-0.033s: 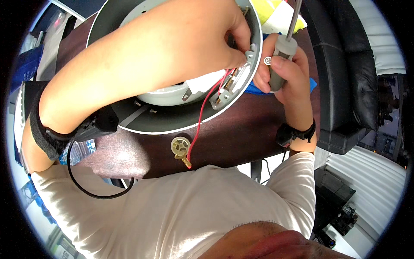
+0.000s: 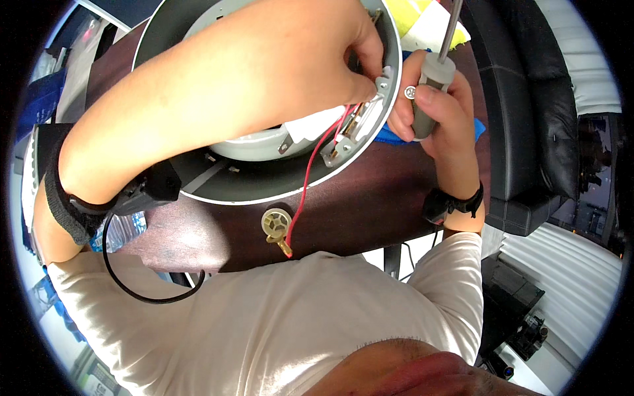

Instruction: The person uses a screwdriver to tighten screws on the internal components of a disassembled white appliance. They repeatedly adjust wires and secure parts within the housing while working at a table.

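Now, from your left to your right:

Left hand (image 2: 310,59): it reaches across the round grey fixture (image 2: 218,181), grip pinched together on the small metal bracket (image 2: 382,84) at the fixture's right rim.

Fixture: it lies flat on the dark surface (image 2: 370,211), its white inner housing (image 2: 264,142) partly hidden under your forearm.

Wires: red wires (image 2: 310,178) run from the bracket down over the rim to a small brass-coloured fitting (image 2: 277,228) near the surface's edge.

Right hand (image 2: 436,112): grip clamped on the grey handle of a screwdriver (image 2: 432,82), shaft pointing up and away; a small screw (image 2: 409,92) sits just beside your thumb.

Risk: I judge the screw could drop and roll off, since it looks barely held; the red wires could get nipped under the bracket because they pass right by it.

Surface and room: a blue cloth (image 2: 396,135) lies under your right hand, yellow paper (image 2: 416,20) beyond; a black padded chair (image 2: 528,119) stands to the right.
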`<action>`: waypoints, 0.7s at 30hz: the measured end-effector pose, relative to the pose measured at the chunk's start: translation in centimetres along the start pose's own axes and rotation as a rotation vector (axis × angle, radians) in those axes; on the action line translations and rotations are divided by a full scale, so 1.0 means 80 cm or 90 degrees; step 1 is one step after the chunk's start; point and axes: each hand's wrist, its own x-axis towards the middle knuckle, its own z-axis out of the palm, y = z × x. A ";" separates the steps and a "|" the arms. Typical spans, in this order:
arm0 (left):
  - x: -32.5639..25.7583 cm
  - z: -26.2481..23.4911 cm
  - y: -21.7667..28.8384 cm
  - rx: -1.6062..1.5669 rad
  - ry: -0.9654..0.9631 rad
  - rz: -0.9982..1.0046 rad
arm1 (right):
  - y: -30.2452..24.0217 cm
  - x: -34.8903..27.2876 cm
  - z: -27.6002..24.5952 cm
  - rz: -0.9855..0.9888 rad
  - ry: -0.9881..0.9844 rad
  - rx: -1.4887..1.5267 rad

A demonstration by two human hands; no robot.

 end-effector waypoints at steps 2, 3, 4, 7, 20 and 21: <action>0.001 0.001 0.002 0.005 0.008 0.006 | -0.001 0.000 -0.001 0.002 -0.001 -0.001; 0.001 0.000 0.003 0.008 0.012 0.009 | -0.001 0.000 -0.001 -0.001 -0.002 0.000; 0.003 0.001 0.004 0.004 0.015 0.025 | -0.001 0.000 -0.002 0.001 -0.004 0.004; 0.006 0.000 0.010 0.035 -0.003 0.024 | 0.000 0.001 -0.002 -0.008 -0.008 0.016; 0.005 0.001 0.017 0.085 0.000 -0.008 | -0.002 -0.001 0.003 0.002 -0.001 -0.011; 0.004 0.002 0.022 0.099 -0.014 -0.026 | -0.003 -0.002 0.004 0.008 0.003 -0.021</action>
